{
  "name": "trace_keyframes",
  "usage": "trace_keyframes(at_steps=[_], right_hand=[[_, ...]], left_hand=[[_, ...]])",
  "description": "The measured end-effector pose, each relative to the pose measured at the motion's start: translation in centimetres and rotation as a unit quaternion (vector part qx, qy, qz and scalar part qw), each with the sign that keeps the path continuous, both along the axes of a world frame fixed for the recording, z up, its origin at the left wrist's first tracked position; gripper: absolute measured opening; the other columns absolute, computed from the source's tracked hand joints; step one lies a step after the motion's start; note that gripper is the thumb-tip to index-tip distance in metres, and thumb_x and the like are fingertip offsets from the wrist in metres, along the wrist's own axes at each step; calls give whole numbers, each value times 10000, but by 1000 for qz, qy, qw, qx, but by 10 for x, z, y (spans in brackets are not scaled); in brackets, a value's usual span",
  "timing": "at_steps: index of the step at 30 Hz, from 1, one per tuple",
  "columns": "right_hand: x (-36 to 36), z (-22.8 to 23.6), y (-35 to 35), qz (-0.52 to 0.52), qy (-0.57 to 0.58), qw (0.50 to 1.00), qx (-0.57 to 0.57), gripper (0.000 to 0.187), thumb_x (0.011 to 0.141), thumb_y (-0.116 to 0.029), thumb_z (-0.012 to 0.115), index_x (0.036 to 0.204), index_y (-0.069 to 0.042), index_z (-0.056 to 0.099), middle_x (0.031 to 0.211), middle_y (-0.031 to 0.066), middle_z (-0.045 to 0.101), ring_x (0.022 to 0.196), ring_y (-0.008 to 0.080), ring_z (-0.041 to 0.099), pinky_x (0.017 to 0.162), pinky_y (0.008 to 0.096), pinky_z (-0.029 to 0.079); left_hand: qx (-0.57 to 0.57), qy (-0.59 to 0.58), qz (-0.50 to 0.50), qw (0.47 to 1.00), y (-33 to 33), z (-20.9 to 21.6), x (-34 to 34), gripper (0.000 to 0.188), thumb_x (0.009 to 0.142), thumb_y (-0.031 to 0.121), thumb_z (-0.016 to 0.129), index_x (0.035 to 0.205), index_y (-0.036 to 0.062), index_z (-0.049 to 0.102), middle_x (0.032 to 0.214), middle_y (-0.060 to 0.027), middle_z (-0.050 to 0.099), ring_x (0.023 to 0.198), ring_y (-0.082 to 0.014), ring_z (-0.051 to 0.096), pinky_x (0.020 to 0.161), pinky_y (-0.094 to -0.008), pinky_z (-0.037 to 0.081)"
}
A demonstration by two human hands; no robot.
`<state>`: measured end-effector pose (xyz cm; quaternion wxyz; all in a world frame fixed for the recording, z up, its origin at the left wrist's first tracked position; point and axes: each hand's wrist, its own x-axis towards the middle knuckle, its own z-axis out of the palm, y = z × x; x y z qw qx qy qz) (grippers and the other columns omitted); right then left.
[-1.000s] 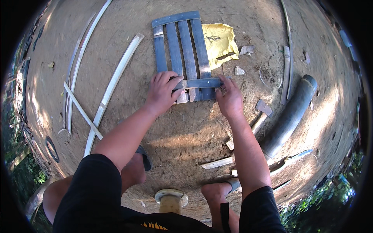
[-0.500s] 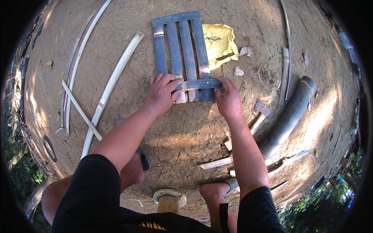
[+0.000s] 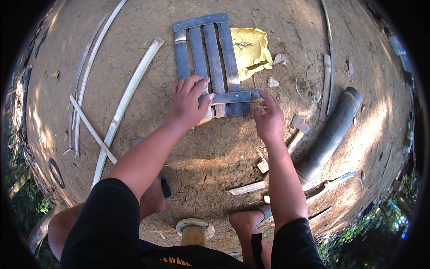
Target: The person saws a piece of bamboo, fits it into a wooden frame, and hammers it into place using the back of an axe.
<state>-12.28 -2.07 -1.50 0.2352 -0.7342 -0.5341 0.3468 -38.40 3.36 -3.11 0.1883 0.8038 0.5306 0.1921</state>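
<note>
Several dark bamboo slats lie lengthwise on the dirt in front of me, such as one long slat [image 3: 216, 58]. A crosspiece [image 3: 197, 21] spans their far ends. A second bamboo crosspiece [image 3: 232, 97] lies across them near the close end, with a small pale dot on it. My left hand [image 3: 188, 102] hovers around its left end, thumb and fingers spread apart. At its right end is my right hand [image 3: 269, 117], fingers bent loosely and apart from the thumb. Whether the right fingertips still touch the crosspiece is hard to see.
A crumpled yellow sheet [image 3: 251, 47] lies beside the slats. To the right are a hatchet-like tool [image 3: 300, 126] and a thick dark bamboo pole [image 3: 331, 134]. Long pale bamboo strips [image 3: 130, 92] lie at left. A round-topped post [image 3: 195, 229] stands between my feet.
Both hands have loosened from the near crosspiece: the left has opened and lifted, the right has shifted slightly right and toward me. The crosspiece stays across the slats.
</note>
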Motion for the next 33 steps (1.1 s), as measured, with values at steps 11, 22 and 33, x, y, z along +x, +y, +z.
trace_keyframes(at_steps=[11,22,33], right_hand=[[22,34,-92,-122,50,991,-14,530,886,20,653,1407,-40,585,1258,151,675,1055,225,672,927,363,550],[-3,12,-146,-142,58,987,-39,427,880,18,678,1304,4,634,1139,155,699,930,235,698,859,363,566],[2,16,-190,-184,-96,977,-49,383,866,-55,719,1244,-31,662,1069,137,646,954,280,611,892,410,510]], left_hand=[[-19,111,168,979,38,-30,71,573,1050,331,462,1530,25,406,1607,-181,369,1555,-332,235,1258,-614,99],[1,78,147,986,35,-29,75,439,1020,253,468,1410,66,539,1501,-119,512,1472,-303,393,1252,-574,173],[19,65,152,986,34,-34,75,377,1005,225,480,1338,90,596,1477,-101,532,1438,-285,432,1250,-571,183]])
